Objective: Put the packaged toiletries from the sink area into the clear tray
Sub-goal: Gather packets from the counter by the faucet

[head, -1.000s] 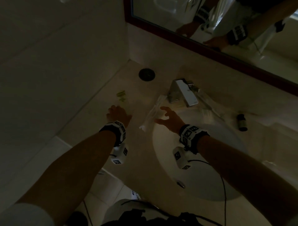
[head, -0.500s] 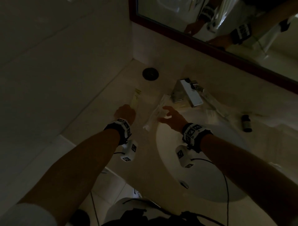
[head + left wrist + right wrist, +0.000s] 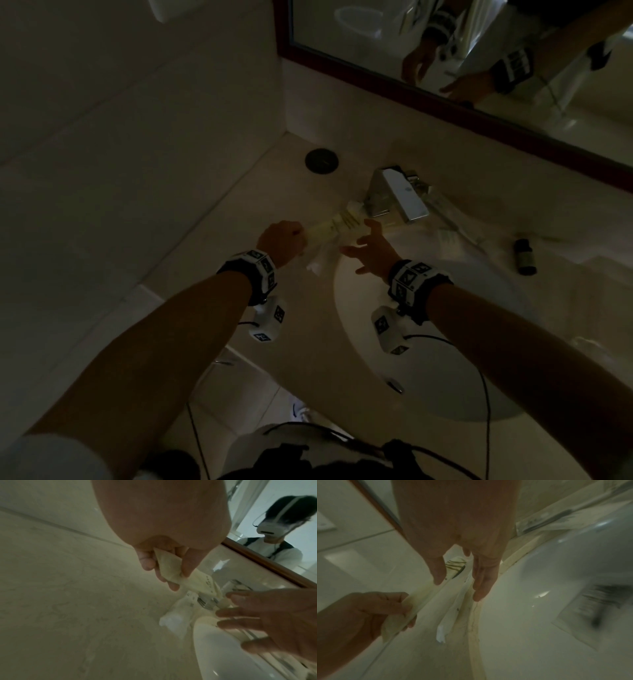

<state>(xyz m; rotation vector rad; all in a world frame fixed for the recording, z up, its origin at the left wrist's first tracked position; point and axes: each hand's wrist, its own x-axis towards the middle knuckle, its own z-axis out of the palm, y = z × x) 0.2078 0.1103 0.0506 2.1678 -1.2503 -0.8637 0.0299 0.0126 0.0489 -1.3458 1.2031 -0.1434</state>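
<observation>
My left hand [image 3: 281, 240] grips one end of a pale yellow packet [image 3: 337, 226] with green print and holds it above the counter, its far end pointing at the tap. The wrist view shows the left hand [image 3: 164, 566] with thumb and fingers pinching the packet [image 3: 171, 563]. My right hand [image 3: 370, 250] hovers open, fingers spread, beside the packet's far end over the sink's left rim. A long white packet [image 3: 318, 263] lies on the counter under both hands. What looks like the clear tray [image 3: 455, 222] sits faintly right of the tap.
A chrome tap [image 3: 400, 195] stands behind the white sink basin [image 3: 445, 359]. A small dark bottle [image 3: 524, 257] lies on the counter at the right. A black round cap [image 3: 322, 161] sits in the back corner. The wall runs along the left; a framed mirror [image 3: 479, 68] hangs behind.
My left hand has picked the yellow packet up off the counter and swung it right, towards the tap and my right hand. The right hand has stayed open in about the same place.
</observation>
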